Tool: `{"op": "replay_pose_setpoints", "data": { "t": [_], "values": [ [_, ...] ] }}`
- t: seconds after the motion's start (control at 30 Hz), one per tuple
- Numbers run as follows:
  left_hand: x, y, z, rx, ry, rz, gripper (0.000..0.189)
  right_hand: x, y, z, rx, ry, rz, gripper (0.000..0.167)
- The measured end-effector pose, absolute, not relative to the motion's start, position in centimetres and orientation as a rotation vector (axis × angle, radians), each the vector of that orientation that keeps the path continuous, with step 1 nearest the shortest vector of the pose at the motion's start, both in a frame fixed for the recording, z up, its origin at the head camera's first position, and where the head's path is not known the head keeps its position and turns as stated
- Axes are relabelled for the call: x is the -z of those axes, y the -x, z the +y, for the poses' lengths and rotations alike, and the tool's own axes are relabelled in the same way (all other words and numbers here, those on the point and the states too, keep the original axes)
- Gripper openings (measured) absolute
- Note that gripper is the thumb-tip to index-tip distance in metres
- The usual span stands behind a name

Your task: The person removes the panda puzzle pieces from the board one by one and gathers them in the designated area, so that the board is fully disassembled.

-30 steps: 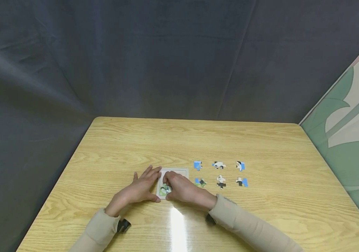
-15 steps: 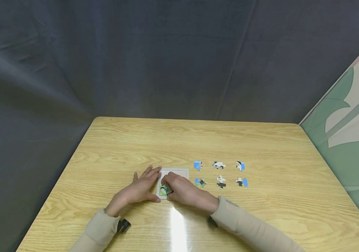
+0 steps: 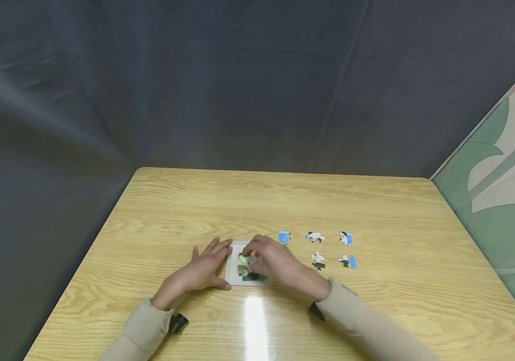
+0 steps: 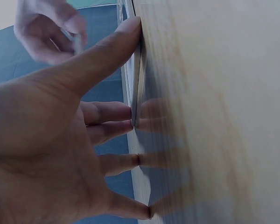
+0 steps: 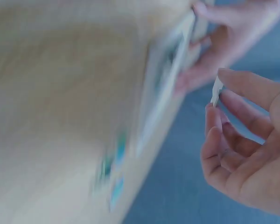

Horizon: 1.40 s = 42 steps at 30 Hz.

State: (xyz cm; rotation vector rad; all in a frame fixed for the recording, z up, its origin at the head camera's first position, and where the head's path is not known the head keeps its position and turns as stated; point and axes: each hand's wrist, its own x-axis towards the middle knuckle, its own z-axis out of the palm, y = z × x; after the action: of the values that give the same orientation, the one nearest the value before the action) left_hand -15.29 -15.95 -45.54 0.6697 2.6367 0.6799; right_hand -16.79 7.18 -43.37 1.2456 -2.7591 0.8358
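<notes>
My left hand [image 3: 205, 268] lies at the left side of a small white puzzle tray [image 3: 229, 271], fingers spread straight and touching its edge. In the left wrist view the thumb [image 4: 116, 44] presses against the tray's side. Above the tray, my right hand [image 3: 280, 260] pinches a green jigsaw piece [image 3: 242, 263] between thumb and fingertips. The right wrist view shows this piece [image 5: 216, 90] edge-on, raised off the tray. Dark and green puzzle pieces [image 3: 252, 276] lie in the tray's lower part, partly hidden by the right hand.
To the right of the tray, loose jigsaw pieces lie in rows on the wooden table [image 3: 185, 210]: a blue one [image 3: 284, 237], panda-face ones [image 3: 315, 237] and others [image 3: 348, 261]. Part of the lower row is behind my right hand. A dark curtain [image 3: 257, 90] hangs behind the table.
My right hand has lifted the green jigsaw piece from the tray's lower left corner and moved up and right with it. The left hand has stayed in place.
</notes>
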Motion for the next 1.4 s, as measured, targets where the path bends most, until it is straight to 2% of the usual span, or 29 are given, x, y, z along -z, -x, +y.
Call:
{"op": "replay_pose_setpoints", "data": {
  "t": [0.17, 0.43, 0.87, 1.2, 1.4],
  "values": [
    [45.6, 15.4, -15.7, -0.671, -0.67, 2.64, 0.085, 42.6, 16.3, 11.9, -0.9, -1.179, -2.654, 0.025],
    [45.4, 15.5, -15.9, -0.673, -0.682, 2.639, 0.083, 44.4, 12.6, 16.4, -0.897, -1.238, -2.735, 0.02],
    [45.3, 15.5, -15.8, -0.683, -0.679, 2.626, 0.086, 46.0, 11.5, 16.6, -0.712, -1.315, -2.685, 0.017],
    [45.3, 15.6, -15.7, -0.684, -0.673, 2.618, 0.086, 45.8, 11.5, 16.7, -0.757, -1.346, -2.688, 0.017],
    [45.4, 15.6, -15.7, -0.691, -0.682, 2.616, 0.084, 44.6, 12.6, 14.7, -0.815, -1.362, -2.675, 0.013]
  ]
}}
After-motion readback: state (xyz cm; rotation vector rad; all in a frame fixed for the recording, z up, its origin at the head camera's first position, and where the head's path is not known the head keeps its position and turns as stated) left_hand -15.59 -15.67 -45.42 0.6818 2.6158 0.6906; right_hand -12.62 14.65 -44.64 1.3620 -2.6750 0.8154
